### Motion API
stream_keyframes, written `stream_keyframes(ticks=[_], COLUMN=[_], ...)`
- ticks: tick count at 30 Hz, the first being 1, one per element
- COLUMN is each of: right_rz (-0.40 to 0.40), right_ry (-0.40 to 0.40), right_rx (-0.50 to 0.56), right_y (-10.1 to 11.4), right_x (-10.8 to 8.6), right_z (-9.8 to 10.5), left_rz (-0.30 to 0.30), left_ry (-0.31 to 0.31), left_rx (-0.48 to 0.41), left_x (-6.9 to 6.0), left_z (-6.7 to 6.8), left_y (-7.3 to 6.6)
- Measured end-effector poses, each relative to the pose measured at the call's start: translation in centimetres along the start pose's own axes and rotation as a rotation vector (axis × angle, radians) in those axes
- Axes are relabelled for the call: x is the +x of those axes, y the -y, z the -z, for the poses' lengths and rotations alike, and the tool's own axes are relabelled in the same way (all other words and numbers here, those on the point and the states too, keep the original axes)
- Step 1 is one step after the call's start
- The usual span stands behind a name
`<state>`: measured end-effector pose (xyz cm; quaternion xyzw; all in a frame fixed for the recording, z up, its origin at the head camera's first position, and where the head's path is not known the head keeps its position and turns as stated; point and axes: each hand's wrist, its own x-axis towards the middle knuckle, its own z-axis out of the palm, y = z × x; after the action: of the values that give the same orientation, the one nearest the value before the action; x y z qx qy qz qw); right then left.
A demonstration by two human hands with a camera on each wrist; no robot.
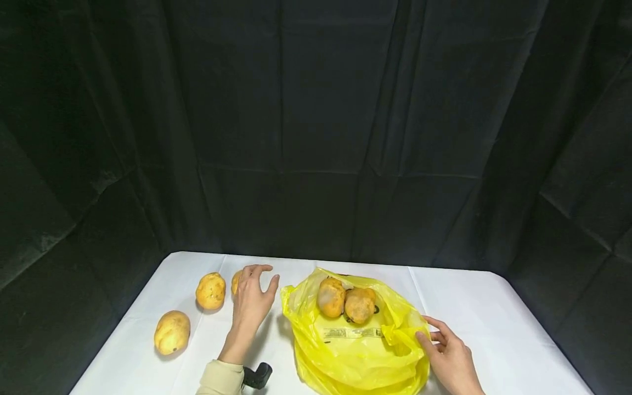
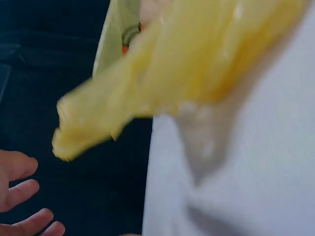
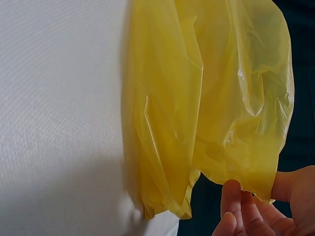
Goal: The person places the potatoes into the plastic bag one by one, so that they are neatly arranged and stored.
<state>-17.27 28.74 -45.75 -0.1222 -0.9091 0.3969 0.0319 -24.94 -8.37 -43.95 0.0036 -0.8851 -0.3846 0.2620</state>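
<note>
A yellow plastic bag (image 1: 355, 362) lies with its mouth spread on the white table, and two potatoes (image 1: 331, 298) show inside it. My right hand (image 1: 451, 356) pinches the bag's right rim between thumb and fingers; the right wrist view shows the same grip on the thin film (image 3: 246, 162). To the left of the bag my left hand (image 1: 254, 299) hovers with fingers spread and holds nothing. Behind that hand a potato (image 1: 236, 282) is partly hidden. In the left wrist view, the left fingers (image 2: 24, 194) stand apart from the bag's edge (image 2: 88, 120).
Two more potatoes lie on the left of the table: one potato (image 1: 210, 291) farther back and another potato (image 1: 172, 332) nearer the front. Black cloth (image 1: 316, 131) hangs behind and at both sides of the white tabletop (image 1: 494, 318).
</note>
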Motion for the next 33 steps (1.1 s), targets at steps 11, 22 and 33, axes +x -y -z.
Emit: stream_keyframes(ticks=[11,22,33], right_rz=[-0.001,-0.011,0.005], right_ry=[-0.003,-0.01,-0.014], right_rx=[0.005,-0.001,-0.006], right_y=[-0.1,-0.1,-0.2], right_x=[0.1,0.1,-0.1], right_z=[0.0,-0.2,-0.2], left_rz=[0.022,0.016,0.017], left_ry=[0.001,-0.022,-0.043], left_rx=[0.186,0.263,0.279], left_x=[0.3,-0.1,-0.1], left_z=[-0.2,-0.8,-1.2], left_y=[3.2,4.6,5.1])
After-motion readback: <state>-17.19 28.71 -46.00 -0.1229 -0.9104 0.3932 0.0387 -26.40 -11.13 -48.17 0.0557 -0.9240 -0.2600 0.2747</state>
